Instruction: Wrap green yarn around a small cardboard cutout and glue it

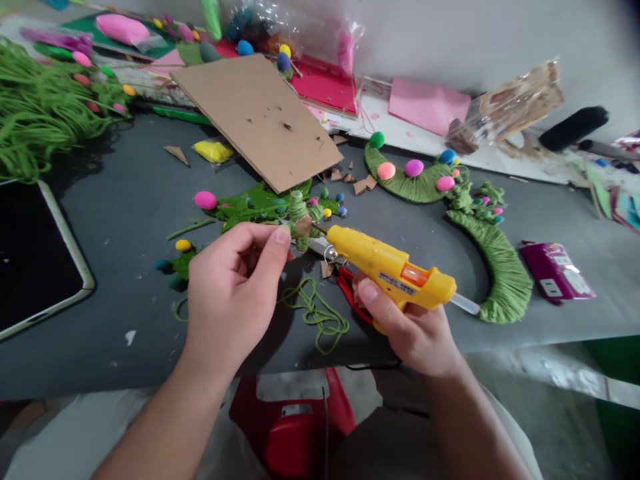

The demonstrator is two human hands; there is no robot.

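Observation:
Between the thumb and fingers of my left hand [235, 287] is a small cardboard star [303, 228], partly wound with green yarn. My right hand [415, 327] is wrapped round a yellow glue gun [390, 260]; its nozzle touches or nearly touches the star's bare brown middle. A clear glue stick [465, 303] pokes out of the gun's back. Red-handled scissors [350, 293] lie beneath the gun, partly hidden by it. Below the star, a loose green yarn strand [320, 313] curls on the table. Behind my left hand lies a green leafy piece [250, 205] with colored balls.
A yarn-wrapped curved form [505, 267] with colored balls and small stars lies on the right, near a purple packet [557, 272]. Cardboard [265, 120] and scraps are at the back. A tablet [40, 253] and green yarn pile [45, 107] occupy the left.

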